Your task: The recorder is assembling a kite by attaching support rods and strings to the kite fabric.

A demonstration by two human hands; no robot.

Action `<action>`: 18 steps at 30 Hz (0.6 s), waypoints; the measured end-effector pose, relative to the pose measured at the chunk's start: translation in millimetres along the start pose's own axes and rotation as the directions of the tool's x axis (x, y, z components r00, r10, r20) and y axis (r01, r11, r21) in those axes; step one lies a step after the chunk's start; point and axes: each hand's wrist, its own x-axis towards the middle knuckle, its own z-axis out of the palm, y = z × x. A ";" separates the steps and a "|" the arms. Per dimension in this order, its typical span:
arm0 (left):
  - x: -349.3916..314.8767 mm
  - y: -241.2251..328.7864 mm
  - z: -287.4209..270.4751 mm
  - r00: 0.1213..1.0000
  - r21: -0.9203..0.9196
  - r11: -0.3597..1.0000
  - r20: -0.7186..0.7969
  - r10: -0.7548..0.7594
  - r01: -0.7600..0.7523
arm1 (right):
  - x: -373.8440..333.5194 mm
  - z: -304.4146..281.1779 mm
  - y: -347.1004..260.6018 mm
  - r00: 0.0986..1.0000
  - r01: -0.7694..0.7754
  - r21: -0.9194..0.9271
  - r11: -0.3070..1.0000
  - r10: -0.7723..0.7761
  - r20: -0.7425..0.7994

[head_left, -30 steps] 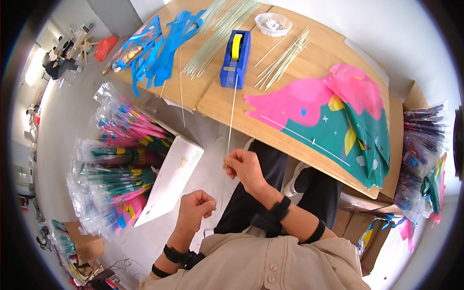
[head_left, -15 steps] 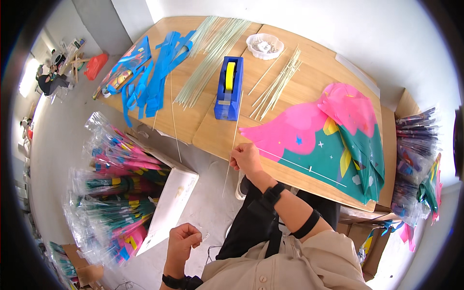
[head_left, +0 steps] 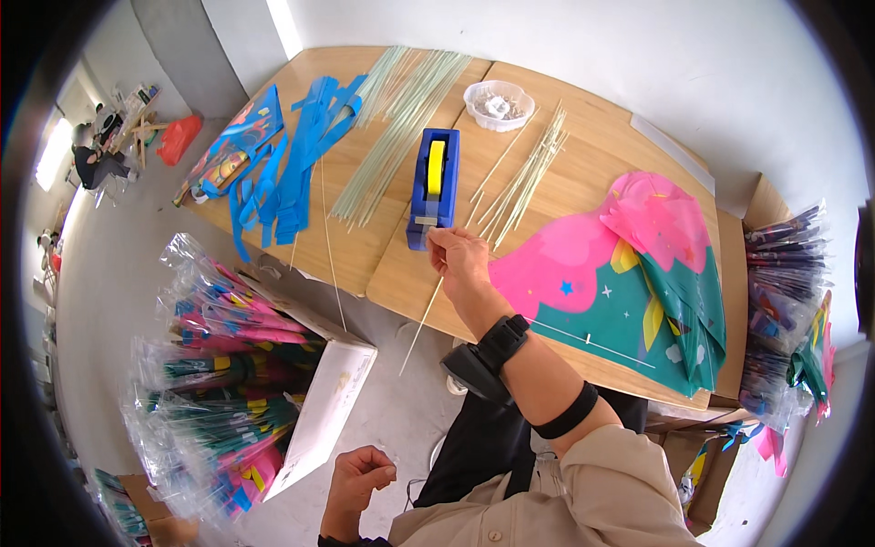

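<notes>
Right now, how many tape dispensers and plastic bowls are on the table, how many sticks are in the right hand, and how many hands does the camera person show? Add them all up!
Blue tape dispenser: 1
Clear plastic bowl: 1
Thin stick in the right hand: 1
Hands, counting the left hand too: 2
Total: 5

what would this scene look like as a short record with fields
right hand: holds a thin stick, fingertips at the front end of the blue tape dispenser
left hand: lower down, fingers curled; contents unclear
on wooden table: blue strips, pale sticks, clear plastic tray, pink-and-green sheet
beside table: white carton, bundles in clear wrapping
</notes>
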 end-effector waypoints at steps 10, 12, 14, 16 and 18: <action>9.0 -27.2 -36.2 0.993 0.058 0.993 -0.069 -0.098 0.102 | -6.6 -12.3 20.5 0.992 0.031 0.059 0.998 -0.038 0.119; 12.2 -28.9 -38.6 0.991 0.053 0.992 -0.086 -0.106 0.110 | -8.2 -12.4 17.6 0.994 -0.052 -0.012 0.999 0.053 0.091; 14.4 -30.2 -40.6 0.989 0.054 0.992 -0.095 -0.110 0.116 | -10.0 -8.8 15.6 1.000 -0.003 -0.114 0.994 0.006 0.027; 16.3 -31.3 -42.1 0.989 0.060 0.991 -0.093 -0.112 0.118 | -11.9 -1.6 12.0 0.998 0.051 -0.147 0.988 -0.058 -0.040; 16.3 -32.6 -43.5 0.989 0.059 0.991 -0.093 -0.115 0.121 | -11.1 6.6 7.7 0.985 0.118 -0.113 0.987 -0.131 -0.114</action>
